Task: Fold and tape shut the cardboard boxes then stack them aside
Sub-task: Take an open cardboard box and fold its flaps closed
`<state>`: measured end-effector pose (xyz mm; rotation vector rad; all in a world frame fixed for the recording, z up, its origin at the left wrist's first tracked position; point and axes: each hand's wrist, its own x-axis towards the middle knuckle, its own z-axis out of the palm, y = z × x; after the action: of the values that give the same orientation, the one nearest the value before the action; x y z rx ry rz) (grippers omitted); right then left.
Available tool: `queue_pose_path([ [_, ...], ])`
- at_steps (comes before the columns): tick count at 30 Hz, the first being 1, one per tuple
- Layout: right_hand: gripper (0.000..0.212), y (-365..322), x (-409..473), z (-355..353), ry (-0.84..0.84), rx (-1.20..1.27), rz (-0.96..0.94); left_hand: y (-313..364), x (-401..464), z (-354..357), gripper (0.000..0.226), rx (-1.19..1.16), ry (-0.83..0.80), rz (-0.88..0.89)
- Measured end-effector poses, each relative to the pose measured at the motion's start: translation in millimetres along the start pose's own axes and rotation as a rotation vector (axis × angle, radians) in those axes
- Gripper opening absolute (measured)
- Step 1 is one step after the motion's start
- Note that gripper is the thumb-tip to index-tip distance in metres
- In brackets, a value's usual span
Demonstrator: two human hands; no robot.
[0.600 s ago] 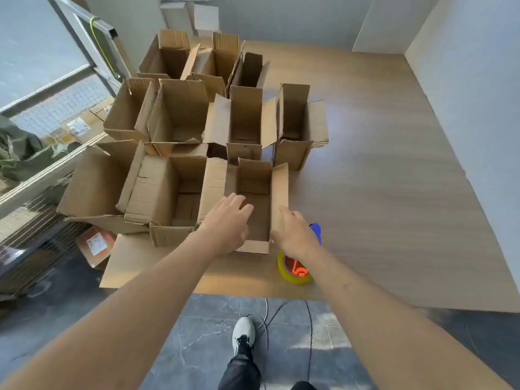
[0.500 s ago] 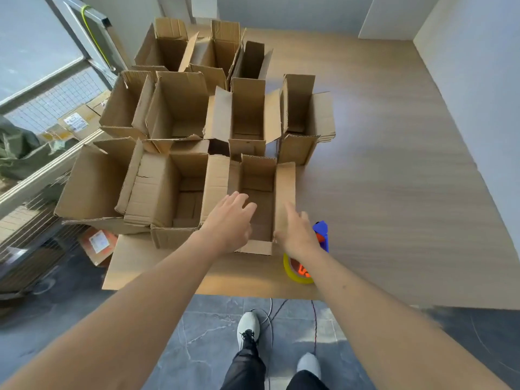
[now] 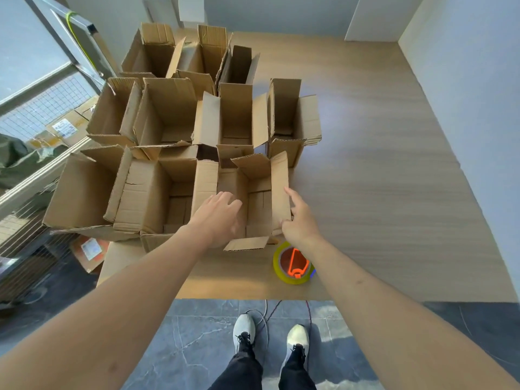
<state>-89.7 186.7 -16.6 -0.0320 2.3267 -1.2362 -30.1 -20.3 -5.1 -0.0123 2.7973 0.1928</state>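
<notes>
Many open cardboard boxes (image 3: pixel 168 116) crowd the wooden table (image 3: pixel 380 170), spreading ahead of and to the left of both hands, their flaps standing up or splayed out. The nearest box (image 3: pixel 254 205) sits directly between the hands at the table's near edge. Since half a second ago its far flap has tipped inward over the opening, and the box looks turned slightly. The left hand (image 3: pixel 218 218) rests on the box's left side with fingers loosely spread over the opening, much as before; whether it actually grasps the wall cannot be told. The right hand (image 3: pixel 299 220) has changed more: it now pinches the right flap (image 3: pixel 280 190), thumb on the inner face and fingers stretched along the outer face, where earlier it lay flat against that flap. Just behind the right wrist, nearer the person, lies a yellow tape roll (image 3: pixel 292 263) on an orange and blue dispenser, more exposed than earlier. Below the table edge two white shoes (image 3: pixel 243 329) stand on grey tile.
</notes>
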Motion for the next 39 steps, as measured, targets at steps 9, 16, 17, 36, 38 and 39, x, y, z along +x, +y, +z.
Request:
queue_pose_path([
  [9, 0.081, -1.0, -17.4, -50.8, 0.078, 0.068, 0.059, 29.2, 9.0, -22.8, 0.040, -0.064, -0.055, -0.003],
  [16, 0.075, 4.9, -38.0, -111.6, 0.053, 0.082, 0.077, 78.2, 21.6, -40.9, 0.038, -0.038, -0.054, -0.004],
  [17, 0.074, 7.4, -39.5, -122.3, 0.040, 0.088, 0.086, 88.1, 24.6, -42.5, 0.038, -0.046, -0.050, -0.010],
  [36, 0.066, 98.2, -7.2, -202.4, 0.133, 0.418, 0.283, 262.9, 115.6, 5.0, 0.037, -1.187, 0.159, -0.647],
  [38, 0.079, 107.4, -0.3, -185.7, 0.103, 0.447, 0.255, 253.8, 125.8, 10.1, 0.023, -1.092, 0.261, -0.658],
  [39, 0.087, 111.4, 2.3, -176.8, 0.087, 0.473, 0.240, 247.4, 129.1, 12.3, 0.023, -1.068, 0.300, -0.646],
])
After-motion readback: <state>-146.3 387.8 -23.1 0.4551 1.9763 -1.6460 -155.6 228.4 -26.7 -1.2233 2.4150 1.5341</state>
